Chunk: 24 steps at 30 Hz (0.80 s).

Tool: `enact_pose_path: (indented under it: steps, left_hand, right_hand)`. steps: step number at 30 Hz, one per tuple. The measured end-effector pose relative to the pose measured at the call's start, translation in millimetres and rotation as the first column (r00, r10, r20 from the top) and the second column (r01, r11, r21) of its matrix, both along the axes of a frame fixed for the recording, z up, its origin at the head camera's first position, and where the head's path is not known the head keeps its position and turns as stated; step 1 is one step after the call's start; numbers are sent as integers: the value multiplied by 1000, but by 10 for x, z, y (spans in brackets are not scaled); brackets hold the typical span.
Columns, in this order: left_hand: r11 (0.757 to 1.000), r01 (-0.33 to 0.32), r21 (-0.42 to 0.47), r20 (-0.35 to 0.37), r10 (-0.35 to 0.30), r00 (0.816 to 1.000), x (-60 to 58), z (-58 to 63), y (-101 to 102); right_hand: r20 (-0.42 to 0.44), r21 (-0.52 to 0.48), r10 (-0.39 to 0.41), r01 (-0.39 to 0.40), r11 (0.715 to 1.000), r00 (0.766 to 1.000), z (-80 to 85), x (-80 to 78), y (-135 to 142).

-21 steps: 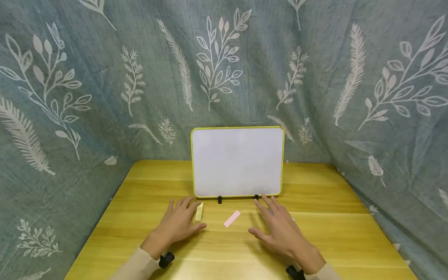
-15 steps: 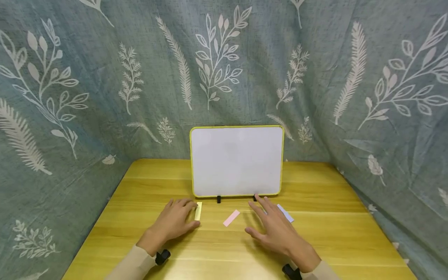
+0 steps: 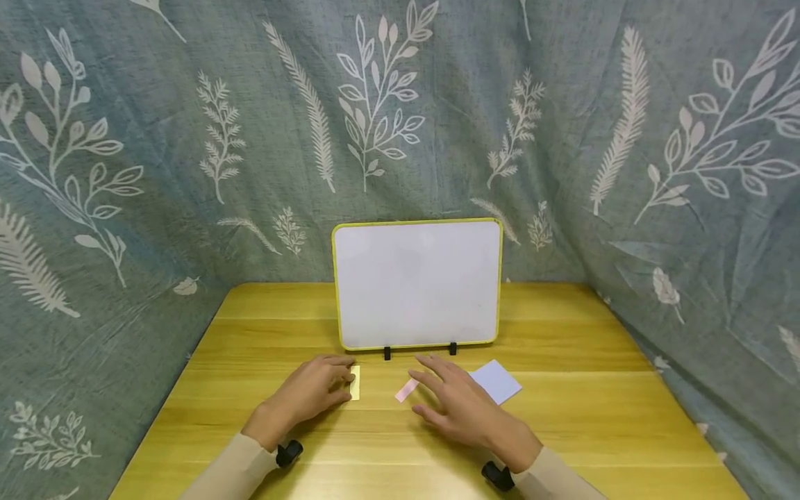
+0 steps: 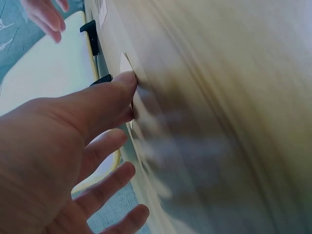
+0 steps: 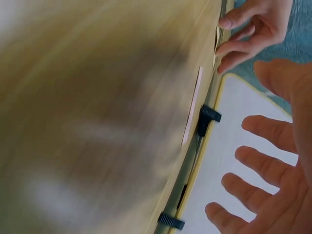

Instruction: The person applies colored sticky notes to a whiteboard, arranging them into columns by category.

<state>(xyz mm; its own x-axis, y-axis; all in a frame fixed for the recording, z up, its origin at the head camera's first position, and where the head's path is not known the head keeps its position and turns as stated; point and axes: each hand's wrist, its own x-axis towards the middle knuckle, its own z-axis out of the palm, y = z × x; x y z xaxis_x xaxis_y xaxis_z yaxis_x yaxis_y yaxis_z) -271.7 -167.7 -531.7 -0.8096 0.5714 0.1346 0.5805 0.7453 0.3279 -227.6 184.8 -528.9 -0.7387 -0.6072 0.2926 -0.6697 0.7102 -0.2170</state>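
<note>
A leaf-patterned grey-green cloth (image 3: 125, 173) hangs around a wooden surface (image 3: 562, 430). Toward the surface's near edge, the left hand (image 3: 310, 394) lies flat, fingers relaxed, its grip holding nothing, fingertips touching a yellow sticky note (image 3: 355, 382). A pink sticky note (image 3: 405, 392) lies at mid-surface, just under the spread, empty right hand (image 3: 459, 406). A pale blue note (image 3: 496, 381) lies beside it. A whiteboard (image 3: 417, 283) stands upright behind them.

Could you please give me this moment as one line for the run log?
left hand: open, fingertips on yellow note | right hand: open, over pink note | blue note: uncovered on table | whiteboard: upright, blank
</note>
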Motion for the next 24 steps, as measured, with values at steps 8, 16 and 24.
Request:
enact_pose_path:
  steps: [8, 16, 24]
  left_hand:
    - [999, 34, 4, 6, -34, 999, -29, -11, 129]
    - [999, 31, 11, 53, -32, 998, 9, 6, 185]
    - [1000, 18, 9, 84, -18, 996, 21, -1, 188]
  right_hand:
    - [57, 36, 95, -97, 995, 994, 4, -156, -278]
    - [80, 112, 188, -196, 974, 979, -67, -343, -601]
    - [55, 82, 192, -196, 977, 980, -180, -490, -815]
